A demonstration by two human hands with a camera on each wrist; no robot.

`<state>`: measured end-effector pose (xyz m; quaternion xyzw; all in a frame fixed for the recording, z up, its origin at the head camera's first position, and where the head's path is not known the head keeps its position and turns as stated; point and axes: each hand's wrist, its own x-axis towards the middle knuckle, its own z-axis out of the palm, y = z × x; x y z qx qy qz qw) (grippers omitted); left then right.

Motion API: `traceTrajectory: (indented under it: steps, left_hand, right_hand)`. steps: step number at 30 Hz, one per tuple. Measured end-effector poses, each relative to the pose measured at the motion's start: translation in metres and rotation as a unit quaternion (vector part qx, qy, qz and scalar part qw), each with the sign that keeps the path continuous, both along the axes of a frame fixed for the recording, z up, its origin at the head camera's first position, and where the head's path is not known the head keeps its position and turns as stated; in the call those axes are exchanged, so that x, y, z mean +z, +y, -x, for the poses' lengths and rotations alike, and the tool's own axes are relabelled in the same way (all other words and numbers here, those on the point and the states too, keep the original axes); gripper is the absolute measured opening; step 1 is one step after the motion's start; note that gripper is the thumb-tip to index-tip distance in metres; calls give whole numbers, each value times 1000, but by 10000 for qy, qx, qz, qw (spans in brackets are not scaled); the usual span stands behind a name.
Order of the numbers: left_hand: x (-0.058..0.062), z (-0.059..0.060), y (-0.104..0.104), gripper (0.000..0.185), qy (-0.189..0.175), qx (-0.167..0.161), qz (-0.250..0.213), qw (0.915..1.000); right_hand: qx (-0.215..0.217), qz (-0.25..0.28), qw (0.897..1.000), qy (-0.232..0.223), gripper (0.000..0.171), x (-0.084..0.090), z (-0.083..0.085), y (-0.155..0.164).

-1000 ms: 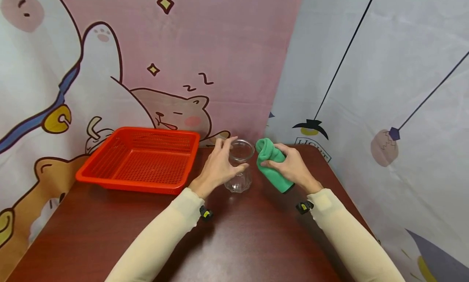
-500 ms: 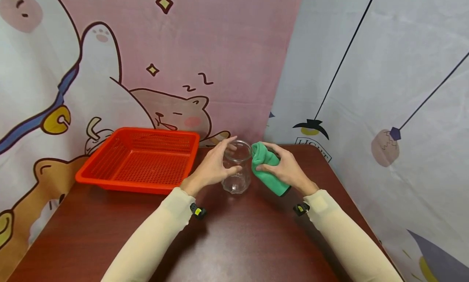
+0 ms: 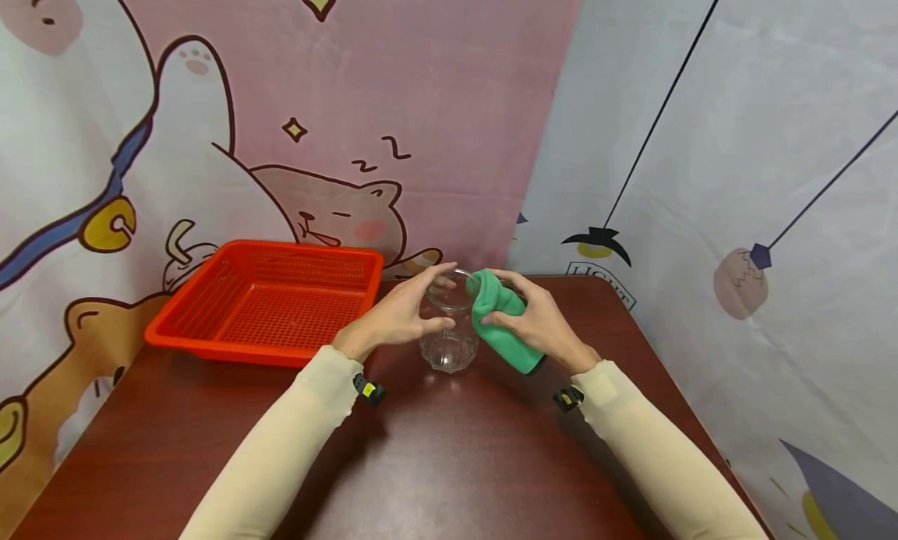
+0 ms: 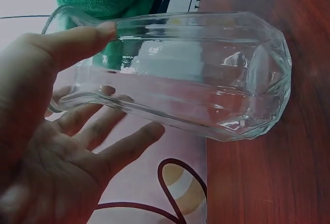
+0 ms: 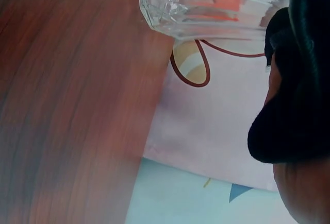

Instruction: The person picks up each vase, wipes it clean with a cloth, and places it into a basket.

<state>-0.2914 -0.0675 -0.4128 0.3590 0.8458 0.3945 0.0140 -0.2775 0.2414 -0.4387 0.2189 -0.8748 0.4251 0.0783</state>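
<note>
A clear, faceted glass jar (image 3: 449, 347) is upright near the far edge of a glossy red-brown wooden table (image 3: 449, 462), the left hand (image 3: 394, 314) curving thumb and fingers round its neck. The right hand (image 3: 543, 319) grips a bunched green plush cloth (image 3: 508, 344) at the jar's rim. Leftward sits a red perforated plastic basket (image 3: 238, 356).

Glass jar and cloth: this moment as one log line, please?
Left hand: holds glass jar | Right hand: grips green cloth beside jar's rim | Jar: upright | Red basket: left of jar
</note>
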Motion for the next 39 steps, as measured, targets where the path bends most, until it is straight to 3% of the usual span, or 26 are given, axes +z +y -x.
traceTrajectory:
  steps: [8, 20, 29, 39]
  left_hand:
    - [0, 2, -4, 102, 79, -28, 173, 9998]
    - [-8, 0, -6, 105, 91, -92, 26, 9999]
    - [-8, -2, -5, 103, 48, -114, 72, 9999]
    - [-9, -1, -5, 102, 17, -149, 49, 9999]
  right_hand:
    - [95, -33, 9997, 200, 76, -4, 1, -9]
    - [76, -44, 9993, 368, 75, -9, 0, -18]
    - [133, -109, 9986, 491, 52, -14, 0, -22]
    - [327, -351, 9972, 578, 52, -17, 3, -23]
